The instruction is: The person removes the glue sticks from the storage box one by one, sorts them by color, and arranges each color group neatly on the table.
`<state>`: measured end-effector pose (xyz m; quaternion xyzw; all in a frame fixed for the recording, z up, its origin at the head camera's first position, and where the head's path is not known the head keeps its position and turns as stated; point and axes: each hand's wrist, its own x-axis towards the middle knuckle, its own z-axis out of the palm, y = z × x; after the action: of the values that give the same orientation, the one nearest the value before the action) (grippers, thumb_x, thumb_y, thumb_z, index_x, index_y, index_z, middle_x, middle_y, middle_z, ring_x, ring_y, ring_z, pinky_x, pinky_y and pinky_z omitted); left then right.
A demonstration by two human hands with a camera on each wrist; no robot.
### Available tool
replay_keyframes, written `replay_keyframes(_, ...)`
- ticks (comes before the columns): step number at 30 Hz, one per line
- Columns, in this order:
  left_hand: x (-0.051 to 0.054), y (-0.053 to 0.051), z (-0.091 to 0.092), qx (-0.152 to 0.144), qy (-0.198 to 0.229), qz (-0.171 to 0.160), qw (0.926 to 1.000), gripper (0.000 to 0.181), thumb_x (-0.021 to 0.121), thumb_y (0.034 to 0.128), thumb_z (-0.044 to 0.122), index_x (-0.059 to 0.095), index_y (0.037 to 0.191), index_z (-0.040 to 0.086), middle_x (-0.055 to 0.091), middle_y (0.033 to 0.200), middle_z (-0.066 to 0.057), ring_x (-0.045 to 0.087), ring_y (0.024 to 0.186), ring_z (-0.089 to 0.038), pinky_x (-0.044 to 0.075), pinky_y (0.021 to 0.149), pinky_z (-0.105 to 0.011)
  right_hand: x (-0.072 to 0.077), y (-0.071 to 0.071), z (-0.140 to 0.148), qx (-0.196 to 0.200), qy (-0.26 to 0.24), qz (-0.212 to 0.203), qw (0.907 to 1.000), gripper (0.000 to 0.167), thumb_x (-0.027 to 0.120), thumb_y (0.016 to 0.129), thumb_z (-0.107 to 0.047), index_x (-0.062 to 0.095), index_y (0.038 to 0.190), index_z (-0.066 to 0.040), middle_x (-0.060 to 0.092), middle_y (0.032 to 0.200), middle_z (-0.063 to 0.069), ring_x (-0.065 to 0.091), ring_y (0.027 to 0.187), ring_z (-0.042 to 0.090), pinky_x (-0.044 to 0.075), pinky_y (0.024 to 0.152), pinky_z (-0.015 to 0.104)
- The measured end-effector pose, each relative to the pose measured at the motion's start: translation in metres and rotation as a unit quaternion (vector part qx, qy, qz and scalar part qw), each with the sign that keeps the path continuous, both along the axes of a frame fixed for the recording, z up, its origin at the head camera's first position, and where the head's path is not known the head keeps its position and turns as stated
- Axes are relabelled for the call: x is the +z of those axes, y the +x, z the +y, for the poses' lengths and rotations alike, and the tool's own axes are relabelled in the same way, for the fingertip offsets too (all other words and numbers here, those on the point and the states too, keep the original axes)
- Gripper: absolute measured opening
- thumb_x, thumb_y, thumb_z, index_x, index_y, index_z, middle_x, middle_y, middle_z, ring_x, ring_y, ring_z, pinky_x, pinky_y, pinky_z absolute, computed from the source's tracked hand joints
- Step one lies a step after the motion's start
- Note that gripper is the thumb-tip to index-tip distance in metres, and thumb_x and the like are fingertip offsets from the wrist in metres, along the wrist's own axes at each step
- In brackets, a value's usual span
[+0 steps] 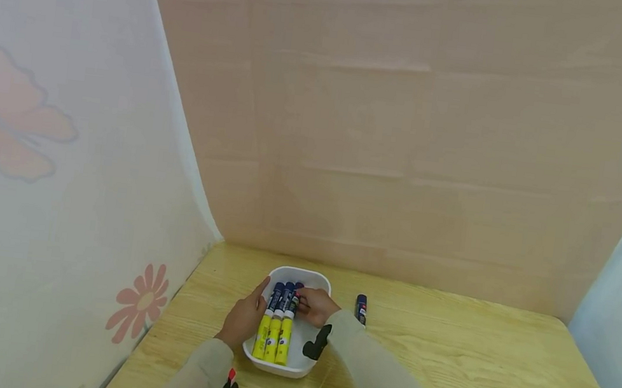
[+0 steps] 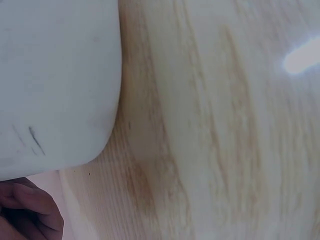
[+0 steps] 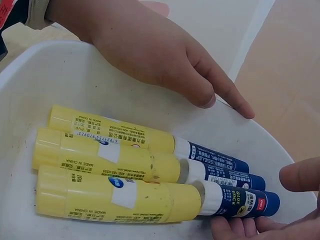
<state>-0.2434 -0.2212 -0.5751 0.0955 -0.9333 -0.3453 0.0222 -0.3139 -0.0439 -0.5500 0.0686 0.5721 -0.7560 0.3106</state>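
Observation:
Three glue sticks (image 3: 120, 197), with yellow bodies, white collars and dark blue ends, lie side by side in a white plastic bin (image 1: 302, 272). My left hand (image 1: 244, 318) holds the bin's left side. Its thumb is over the rim and a finger runs along it in the right wrist view. Curled fingers (image 2: 35, 205) show beside the bin's outer wall in the left wrist view. Inside the bin, my right hand (image 1: 317, 305) is at the blue end of the nearest glue stick. Its fingertips (image 3: 227, 227) are against that stick's side, while the thumb stands apart from it.
Another dark blue glue stick (image 1: 361, 307) stands on the wooden table (image 1: 476, 360), right of the bin and partly behind my right sleeve. A patterned white sheet (image 1: 73, 205) rises along the left edge, and a tan backdrop (image 1: 406, 166) closes the back.

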Motion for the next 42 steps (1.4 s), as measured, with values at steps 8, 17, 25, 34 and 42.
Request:
replay_keyframes(8,0.001,0.0,-0.001,-0.002,-0.001,-0.003,1.0,0.053,0.041,0.1032,0.03,0.027,0.154,0.036,0.045,0.059,-0.003,0.041,0.047,-0.015,0.039,0.047,-0.031,0.0,0.001,-0.004,-0.013,0.029,0.012,0.9994,0.014,0.048,0.093,0.004,0.043,0.082,-0.005,0.041,0.069,0.0,0.042,0.067,0.014,0.042,0.071,0.03)
replay_keyframes(17,0.004,0.001,-0.001,-0.007,-0.007,0.007,0.9999,0.052,0.04,0.1033,0.028,0.029,0.154,0.033,0.043,0.056,-0.002,0.039,0.044,-0.014,0.036,0.044,-0.031,0.002,0.001,-0.008,-0.04,0.053,0.009,0.9977,0.007,0.05,0.094,0.004,0.047,0.1,0.004,0.045,0.083,0.006,0.048,0.077,0.017,0.047,0.078,0.035)
replay_keyframes(25,-0.002,0.0,-0.002,-0.003,-0.004,0.003,1.0,0.052,0.04,0.1031,0.03,0.028,0.154,0.035,0.044,0.056,-0.002,0.04,0.045,-0.014,0.037,0.045,-0.032,-0.003,0.0,-0.01,-0.045,0.05,0.002,0.9978,0.019,0.05,0.094,0.004,0.045,0.112,0.008,0.051,0.093,0.01,0.052,0.084,0.019,0.049,0.086,0.037)
replay_keyframes(34,-0.004,0.0,-0.002,-0.003,-0.006,0.005,1.0,0.053,0.041,0.103,0.029,0.028,0.154,0.035,0.044,0.057,-0.002,0.04,0.046,-0.014,0.037,0.045,-0.031,-0.004,-0.002,-0.012,-0.059,0.075,-0.009,0.9954,0.03,0.054,0.093,0.002,0.045,0.121,0.01,0.053,0.097,0.012,0.054,0.088,0.022,0.05,0.088,0.039)
replay_keyframes(42,-0.002,0.0,-0.003,0.0,0.008,-0.002,1.0,0.053,0.041,0.103,0.03,0.027,0.154,0.037,0.044,0.057,-0.003,0.041,0.046,-0.015,0.038,0.045,-0.031,-0.005,-0.003,-0.014,-0.053,0.086,-0.005,0.9949,0.036,0.053,0.097,-0.005,0.043,0.128,0.012,0.056,0.1,0.013,0.055,0.09,0.021,0.05,0.088,0.038)
